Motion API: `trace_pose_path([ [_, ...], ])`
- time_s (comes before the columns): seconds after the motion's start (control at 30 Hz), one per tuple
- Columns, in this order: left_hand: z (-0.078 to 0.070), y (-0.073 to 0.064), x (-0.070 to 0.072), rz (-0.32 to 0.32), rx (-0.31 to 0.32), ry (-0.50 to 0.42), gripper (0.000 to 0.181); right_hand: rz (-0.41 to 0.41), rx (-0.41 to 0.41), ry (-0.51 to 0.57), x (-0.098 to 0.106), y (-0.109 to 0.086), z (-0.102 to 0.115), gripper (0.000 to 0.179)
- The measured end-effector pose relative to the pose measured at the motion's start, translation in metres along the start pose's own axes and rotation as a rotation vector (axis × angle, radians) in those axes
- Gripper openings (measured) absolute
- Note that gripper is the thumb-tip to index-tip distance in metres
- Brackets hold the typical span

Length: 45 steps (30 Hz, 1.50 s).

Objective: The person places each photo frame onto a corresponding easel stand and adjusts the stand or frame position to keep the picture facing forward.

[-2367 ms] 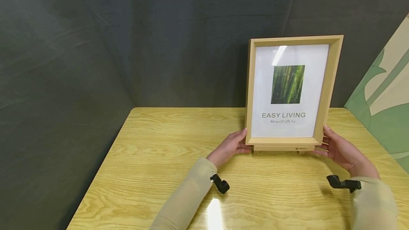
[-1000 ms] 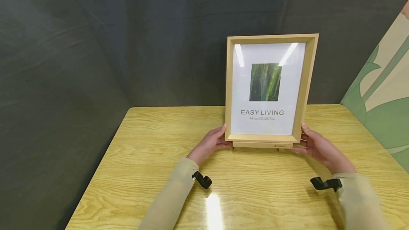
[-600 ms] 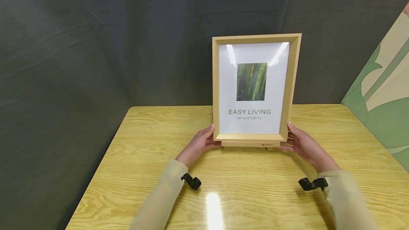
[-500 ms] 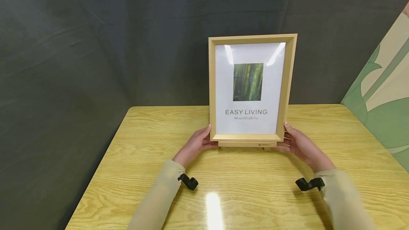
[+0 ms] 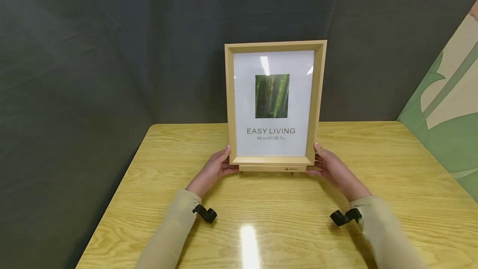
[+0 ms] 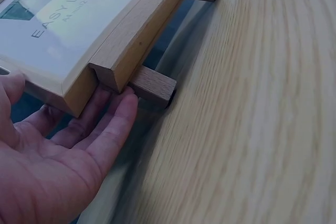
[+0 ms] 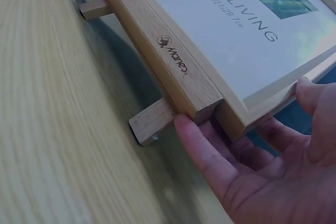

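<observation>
A light wooden picture frame (image 5: 270, 160) stands upright, leaning slightly back, on the ledge of a small wooden easel (image 5: 261, 169). Behind its glass is a white sheet with a green bamboo picture and the words EASY LIVING. My left hand (image 5: 213, 170) grips the lower left corner, thumb on the frame's side and fingers under the easel's ledge. Opposite it, my right hand (image 5: 334, 171) grips the lower right corner the same way. In the wrist views the easel's feet (image 6: 153, 86) show close to the tabletop, and a printed logo marks the ledge (image 7: 170, 56).
The wood-grain table (image 5: 168, 152) spreads out on all sides of the easel. A dark grey cloth (image 5: 179, 53) hangs behind it and along the left. At the right is a panel (image 5: 448, 136) with green leaf shapes. Each sleeve carries a black camera mount (image 5: 205, 213).
Both hands have moved left across the table, carrying the easel and picture frame from the right side towards the middle. Their hold stays the same, and the glass reflections have shifted.
</observation>
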<state>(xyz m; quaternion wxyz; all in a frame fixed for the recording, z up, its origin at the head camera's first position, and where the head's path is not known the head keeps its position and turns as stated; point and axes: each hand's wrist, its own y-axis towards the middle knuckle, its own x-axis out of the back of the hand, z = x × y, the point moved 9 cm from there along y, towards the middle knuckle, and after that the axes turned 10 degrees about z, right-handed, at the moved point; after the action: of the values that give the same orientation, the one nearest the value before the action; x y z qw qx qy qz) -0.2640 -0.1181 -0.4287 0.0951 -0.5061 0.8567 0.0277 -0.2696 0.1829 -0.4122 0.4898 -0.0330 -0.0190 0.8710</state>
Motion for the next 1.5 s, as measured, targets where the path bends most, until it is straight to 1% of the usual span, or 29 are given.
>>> trace_pose_path([
  [0.13,-0.003,-0.004,0.004,-0.009,-0.004,0.028,0.065,-0.003,0.005,0.002,-0.005,0.003,-0.001,0.071],
  [0.37,-0.002,-0.007,0.011,-0.045,0.001,0.013,0.064,-0.007,0.002,-0.002,-0.011,0.005,-0.002,0.071],
  [0.6,-0.003,-0.011,0.016,-0.063,0.012,0.021,0.059,-0.007,-0.003,-0.003,-0.017,0.005,-0.002,0.072],
  [0.8,-0.004,-0.012,0.017,-0.059,0.010,0.035,0.060,-0.014,0.003,-0.009,-0.019,0.005,-0.001,0.072],
  [1.0,-0.003,-0.013,0.018,-0.071,0.009,0.032,0.063,-0.002,0.011,-0.007,-0.020,0.007,-0.002,0.071],
  [1.3,-0.003,-0.017,0.019,-0.069,0.004,0.036,0.063,0.005,-0.007,0.006,-0.023,0.009,-0.004,0.073],
  [1.5,-0.004,-0.016,0.021,-0.076,0.005,0.026,0.064,0.023,-0.014,0.001,-0.023,0.010,-0.002,0.071],
])
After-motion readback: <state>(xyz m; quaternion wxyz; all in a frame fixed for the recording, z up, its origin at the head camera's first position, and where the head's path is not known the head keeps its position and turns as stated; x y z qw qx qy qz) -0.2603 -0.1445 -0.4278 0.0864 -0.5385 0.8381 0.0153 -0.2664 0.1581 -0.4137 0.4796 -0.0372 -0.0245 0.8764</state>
